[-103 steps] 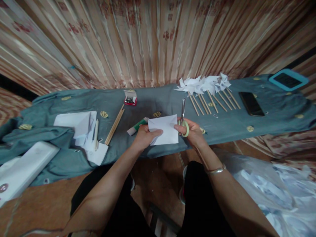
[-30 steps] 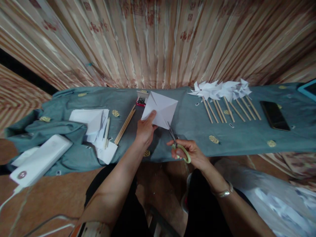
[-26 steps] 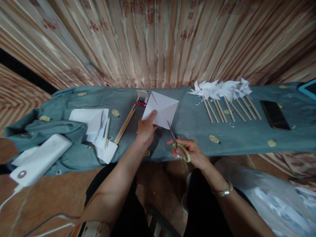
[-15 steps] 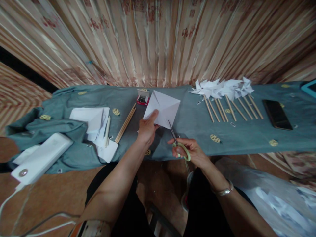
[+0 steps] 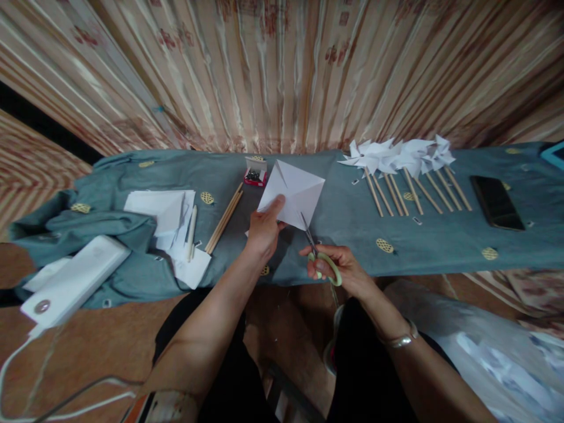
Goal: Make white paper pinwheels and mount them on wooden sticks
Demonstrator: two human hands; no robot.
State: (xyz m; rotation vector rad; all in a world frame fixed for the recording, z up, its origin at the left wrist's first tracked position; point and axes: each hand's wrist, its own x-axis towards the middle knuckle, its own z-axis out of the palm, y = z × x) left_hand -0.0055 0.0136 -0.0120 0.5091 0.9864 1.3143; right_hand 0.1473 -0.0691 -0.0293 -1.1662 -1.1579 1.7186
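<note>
My left hand [image 5: 265, 228] pinches a square sheet of white paper [image 5: 302, 191], thumb on top and fingers beneath. Creases run across the sheet, and a slit shows near its upper left corner. In my right hand [image 5: 337, 264] are scissors [image 5: 310, 236] with pale green handles, fingers through the loops. The blades point up and left, their tips at the lower right edge of the paper. How far the blades are parted is hard to make out.
Behind the paper stands a small red box [image 5: 255, 175] of dark pins. Wooden sticks [image 5: 224, 220], a paper stack [image 5: 161, 211] and a white power bank [image 5: 74, 282] lie left. Several paper pinwheels [image 5: 396, 157] on sticks and a phone [image 5: 496, 202] lie right on the green cloth [image 5: 273, 270].
Almost nothing differs. The view has shifted very slightly; both hands keep the same hold, with the scissor blades still at the paper's lower right edge.
</note>
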